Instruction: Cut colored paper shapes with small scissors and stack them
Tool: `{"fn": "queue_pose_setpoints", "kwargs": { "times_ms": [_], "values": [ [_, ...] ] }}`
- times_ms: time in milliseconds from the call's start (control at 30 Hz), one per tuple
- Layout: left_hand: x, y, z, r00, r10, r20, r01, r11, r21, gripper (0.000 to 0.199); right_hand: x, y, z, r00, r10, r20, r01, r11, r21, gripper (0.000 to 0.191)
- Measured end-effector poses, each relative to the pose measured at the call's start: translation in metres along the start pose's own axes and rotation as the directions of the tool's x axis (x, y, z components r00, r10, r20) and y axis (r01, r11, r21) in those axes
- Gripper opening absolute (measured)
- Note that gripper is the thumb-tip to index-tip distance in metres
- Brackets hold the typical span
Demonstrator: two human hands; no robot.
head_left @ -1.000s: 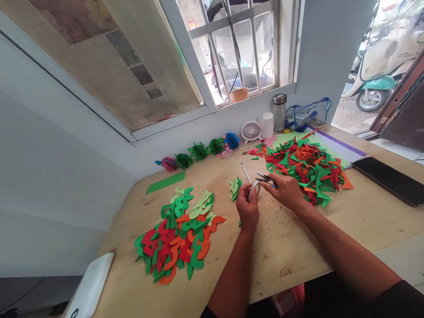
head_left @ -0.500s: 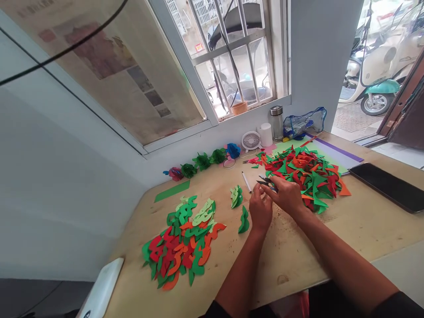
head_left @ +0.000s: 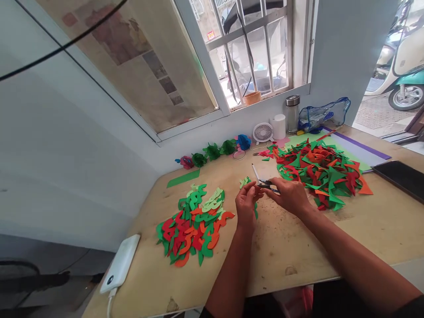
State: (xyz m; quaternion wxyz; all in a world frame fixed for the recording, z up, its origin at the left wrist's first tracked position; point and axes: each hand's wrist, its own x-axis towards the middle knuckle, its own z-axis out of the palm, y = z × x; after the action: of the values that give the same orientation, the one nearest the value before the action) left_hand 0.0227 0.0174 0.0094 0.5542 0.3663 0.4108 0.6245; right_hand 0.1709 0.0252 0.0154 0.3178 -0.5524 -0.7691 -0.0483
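Observation:
My right hand is closed around a pair of dark scissors, whose blades point left toward my other hand. The fingers of my left hand are pinched together at the blade tips. Whatever they hold is too small or hidden to make out. Behind the left fingers, a light green cut paper piece shows in part, and a darker green one peeks out beside the hand. Just beyond the scissors lies a white pen.
Wavy cut paper pieces lie heaped on the left. A pile of red, green and orange scraps is on the right, near a phone. A fan and glass bottle stand by the wall. A white power bank lies at the left edge.
The camera view has shifted, moving the table's things rightward in the picture. My left hand has moved left across the table, now covering part of the green pieces. The scissors stay in my right hand.

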Motion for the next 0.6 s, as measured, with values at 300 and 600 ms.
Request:
{"fn": "queue_pose_setpoints", "kwargs": {
  "times_ms": [300,600],
  "values": [
    [0.004,-0.004,-0.008,0.998,-0.039,0.048,0.042,0.996,-0.073,0.03,-0.001,-0.011,0.007,0.993,-0.087,0.077,0.089,0.996,-0.016,0.046],
    [0.004,-0.003,-0.011,0.998,-0.057,0.017,0.058,0.995,-0.085,0.023,-0.003,-0.013,0.008,0.982,-0.129,0.137,0.137,0.989,-0.049,0.045]
  ]
}}
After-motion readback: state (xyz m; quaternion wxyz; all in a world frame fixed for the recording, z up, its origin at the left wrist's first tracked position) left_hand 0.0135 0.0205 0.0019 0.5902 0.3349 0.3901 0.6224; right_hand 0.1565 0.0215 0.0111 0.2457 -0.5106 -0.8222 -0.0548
